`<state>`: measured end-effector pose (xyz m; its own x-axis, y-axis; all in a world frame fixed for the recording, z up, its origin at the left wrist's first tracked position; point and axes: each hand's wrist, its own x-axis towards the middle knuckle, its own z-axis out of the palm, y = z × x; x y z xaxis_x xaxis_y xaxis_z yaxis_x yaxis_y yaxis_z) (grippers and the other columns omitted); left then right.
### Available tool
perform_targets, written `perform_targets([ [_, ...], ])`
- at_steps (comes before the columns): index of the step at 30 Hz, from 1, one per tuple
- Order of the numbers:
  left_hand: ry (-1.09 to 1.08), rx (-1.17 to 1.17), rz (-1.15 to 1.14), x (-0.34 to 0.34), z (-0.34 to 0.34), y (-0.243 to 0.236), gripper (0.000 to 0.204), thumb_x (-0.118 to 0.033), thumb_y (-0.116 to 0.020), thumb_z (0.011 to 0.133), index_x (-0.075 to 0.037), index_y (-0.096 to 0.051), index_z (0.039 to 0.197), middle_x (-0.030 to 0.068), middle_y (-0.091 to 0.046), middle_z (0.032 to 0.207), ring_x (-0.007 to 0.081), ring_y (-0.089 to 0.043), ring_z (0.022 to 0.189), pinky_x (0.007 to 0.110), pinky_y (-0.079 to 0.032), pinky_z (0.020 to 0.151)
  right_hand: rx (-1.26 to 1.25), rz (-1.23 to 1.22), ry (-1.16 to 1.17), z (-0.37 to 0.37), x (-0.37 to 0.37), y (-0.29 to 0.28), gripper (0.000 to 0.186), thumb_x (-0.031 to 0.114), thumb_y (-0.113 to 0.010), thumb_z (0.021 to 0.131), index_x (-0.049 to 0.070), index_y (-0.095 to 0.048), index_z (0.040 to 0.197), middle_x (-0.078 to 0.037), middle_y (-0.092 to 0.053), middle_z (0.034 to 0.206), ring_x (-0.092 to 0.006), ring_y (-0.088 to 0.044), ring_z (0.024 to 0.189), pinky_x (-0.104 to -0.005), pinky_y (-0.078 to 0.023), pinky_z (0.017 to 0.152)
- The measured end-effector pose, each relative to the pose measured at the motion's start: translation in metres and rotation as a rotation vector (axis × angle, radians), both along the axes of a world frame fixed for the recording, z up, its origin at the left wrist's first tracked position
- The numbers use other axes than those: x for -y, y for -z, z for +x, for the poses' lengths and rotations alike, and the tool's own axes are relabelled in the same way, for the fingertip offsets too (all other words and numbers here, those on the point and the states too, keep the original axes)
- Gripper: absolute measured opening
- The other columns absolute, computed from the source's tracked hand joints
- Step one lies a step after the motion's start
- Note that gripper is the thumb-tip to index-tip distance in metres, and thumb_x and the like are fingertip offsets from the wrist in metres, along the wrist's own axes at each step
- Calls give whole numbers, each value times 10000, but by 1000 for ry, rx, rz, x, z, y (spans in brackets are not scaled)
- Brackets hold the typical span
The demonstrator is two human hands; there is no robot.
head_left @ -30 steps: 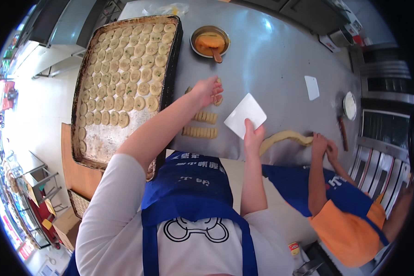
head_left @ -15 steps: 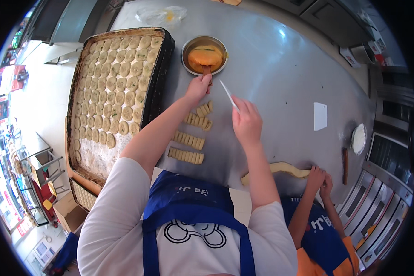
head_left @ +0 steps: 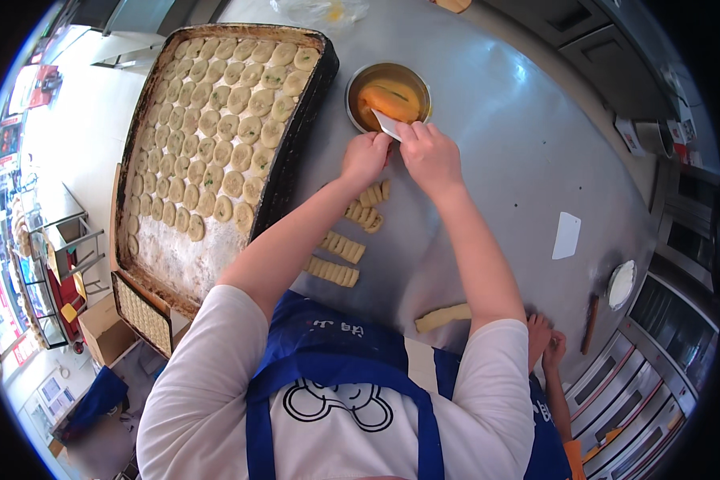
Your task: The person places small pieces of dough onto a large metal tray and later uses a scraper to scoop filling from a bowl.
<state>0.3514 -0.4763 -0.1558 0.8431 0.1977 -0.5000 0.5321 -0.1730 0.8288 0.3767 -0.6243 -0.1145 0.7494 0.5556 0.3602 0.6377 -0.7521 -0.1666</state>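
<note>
R hand (head_left: 432, 157) gripping white scraper (head_left: 387, 125) at metal bowl (head_left: 350, 104), L hand (head_left: 365, 158) curled alongside — can't tell on what, cut dough pcs (head_left: 343, 247) on worktop (head_left: 496, 160) nearer body — white-lettered blue apron (head_left: 336, 350) below

Hands (head_left: 432, 156) and a scraper (head_left: 387, 126) meet at a bowl (head_left: 354, 90).

Plastic bag (head_left: 320, 11), cardboard box (head_left: 107, 332), grey cabinet (head_left: 614, 70)

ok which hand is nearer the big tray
Left. The left hand is just to the right of the big tray, apart from it; the right hand is farther right, holding a scraper.
</note>
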Motion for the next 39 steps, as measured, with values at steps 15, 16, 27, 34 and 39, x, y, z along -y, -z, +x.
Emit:
perform_targets([
  [15,19,16,44,-2,3,-6,434,-349,-452,904,5,-636,736,137,-632,654,289,-623,642,404,-480,662,-167,114,94,2,-9,-8,174,112,-640,835,97,-655,1008,-58,-654,860,-257,-651,795,-387,-549,671],
  [16,18,12,27,-2,2,-5,437,-355,-454,907,6,-638,743,133,-635,657,282,-624,642,400,-481,660,-176,146,77,1,-7,-14,176,113,-631,844,90,-655,1017,-68,-657,865,-268,-652,792,-392,-546,672],
  [27,14,122,85,7,-11,14,442,-384,-488,940,18,-648,854,211,-666,800,379,-642,782,443,-487,719,-250,293,313,-20,-36,-8,207,133,-582,872,71,-643,1059,-87,-647,886,-281,-658,805,-407,-540,670],
  [34,27,112,50,9,-13,26,429,-386,-503,943,13,-657,904,251,-671,901,417,-646,875,453,-491,758,-256,133,327,-9,-48,-10,204,137,-574,874,78,-649,1055,-75,-649,915,-282,-665,848,-425,-552,678],
  [39,-14,185,-20,10,-15,31,430,-387,-494,951,8,-662,929,251,-675,908,422,-646,894,444,-499,772,-230,111,307,-1,-55,-6,151,129,-590,861,63,-622,993,-85,-645,913,-294,-668,843,-437,-553,664],
])
